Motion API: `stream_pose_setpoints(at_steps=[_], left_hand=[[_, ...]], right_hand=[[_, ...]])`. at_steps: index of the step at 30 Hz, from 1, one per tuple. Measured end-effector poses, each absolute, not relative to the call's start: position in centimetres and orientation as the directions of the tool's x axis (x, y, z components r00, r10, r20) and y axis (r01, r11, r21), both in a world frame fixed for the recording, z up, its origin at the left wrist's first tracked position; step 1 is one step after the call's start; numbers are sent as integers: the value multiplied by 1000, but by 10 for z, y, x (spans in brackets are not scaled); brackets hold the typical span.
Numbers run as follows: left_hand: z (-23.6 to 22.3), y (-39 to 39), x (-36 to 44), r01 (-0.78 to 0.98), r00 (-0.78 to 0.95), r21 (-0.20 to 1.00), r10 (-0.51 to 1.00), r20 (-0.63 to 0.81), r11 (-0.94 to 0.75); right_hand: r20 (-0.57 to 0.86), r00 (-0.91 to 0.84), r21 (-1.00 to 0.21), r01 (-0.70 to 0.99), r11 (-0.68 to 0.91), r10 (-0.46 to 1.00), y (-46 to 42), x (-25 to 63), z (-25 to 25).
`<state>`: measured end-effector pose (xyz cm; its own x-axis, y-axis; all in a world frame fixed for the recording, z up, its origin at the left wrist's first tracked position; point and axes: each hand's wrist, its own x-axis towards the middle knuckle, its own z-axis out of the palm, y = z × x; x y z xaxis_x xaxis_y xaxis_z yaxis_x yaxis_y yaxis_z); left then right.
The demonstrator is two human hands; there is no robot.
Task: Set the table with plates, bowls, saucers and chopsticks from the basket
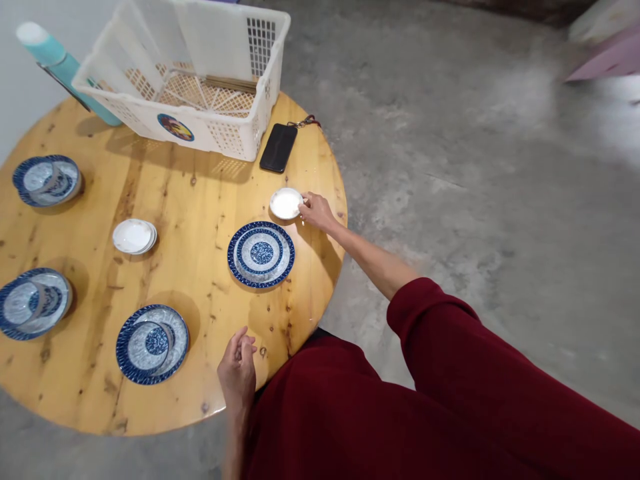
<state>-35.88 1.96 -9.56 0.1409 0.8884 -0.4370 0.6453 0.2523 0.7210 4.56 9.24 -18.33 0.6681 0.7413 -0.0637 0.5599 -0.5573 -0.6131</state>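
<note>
While its right rim is pinched by the fingers of the right hand (317,212), a small white dish (286,203) is positioned just beyond the blue-and-white plate (261,255), slightly to the right; whether it is fully supported by the surface (200,220) cannot be told. The left hand (237,370) is held on the near side of the plate, by the surface's edge, fingers loosely curled and slightly apart. Well to the left of the plate, small white dishes (133,237) are stacked. Nearer and leftward of the plate, a plate-and-bowl set (157,341) is placed; two similar sets (35,307) are located farther left. Beyond the plate, a dark phone (279,148) is laid beside a white crate (215,133), by whose left end a turquoise bottle (65,68) is stood.
</note>
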Motion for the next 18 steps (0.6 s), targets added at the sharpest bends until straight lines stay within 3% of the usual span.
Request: stream_pose_setpoints(at_steps=[6, 18], left_hand=[[-101, 19, -364, 645, 130, 722, 894, -429, 252], [-110, 17, -368, 635, 156, 732, 888, -433, 246]], right_hand=[[-105, 621, -684, 522, -510, 777, 81, 47, -181], [-148, 675, -711, 436, -552, 723, 72, 41, -175]])
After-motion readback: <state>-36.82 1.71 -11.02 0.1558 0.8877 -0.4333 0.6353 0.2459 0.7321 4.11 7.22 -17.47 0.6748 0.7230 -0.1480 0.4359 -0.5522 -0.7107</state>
